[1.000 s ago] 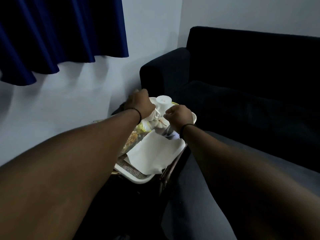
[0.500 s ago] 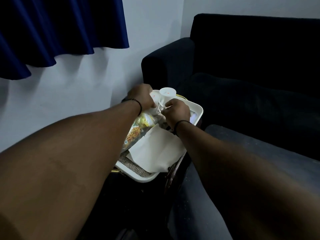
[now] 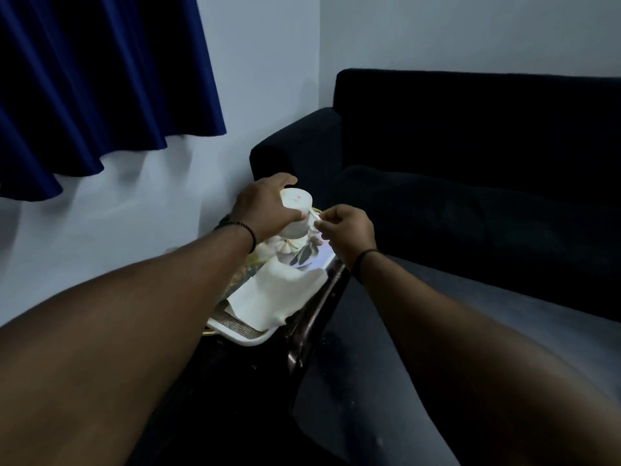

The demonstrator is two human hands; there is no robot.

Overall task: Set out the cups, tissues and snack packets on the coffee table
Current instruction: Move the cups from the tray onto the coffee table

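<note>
My left hand (image 3: 265,206) grips a white cup (image 3: 297,213), upside down and lifted above a white tray (image 3: 247,338). My right hand (image 3: 346,228) pinches the cup's handle on its right side. Under the cup, another white cup (image 3: 282,247) lies on the tray. A white tissue (image 3: 279,297) is draped over the tray's near half. A snack packet (image 3: 240,275) shows only as a sliver beside my left forearm. The tray sits on a dark side table by the wall.
A dark sofa (image 3: 470,169) fills the right and back, its armrest (image 3: 292,153) just behind the tray. A blue curtain (image 3: 100,79) hangs at the upper left over a pale wall. A grey surface (image 3: 386,381) lies at the lower right.
Both hands have risen from among the tray's contents, and the upside-down white cup now hangs above the tray between them. The view has tilted up slightly.
</note>
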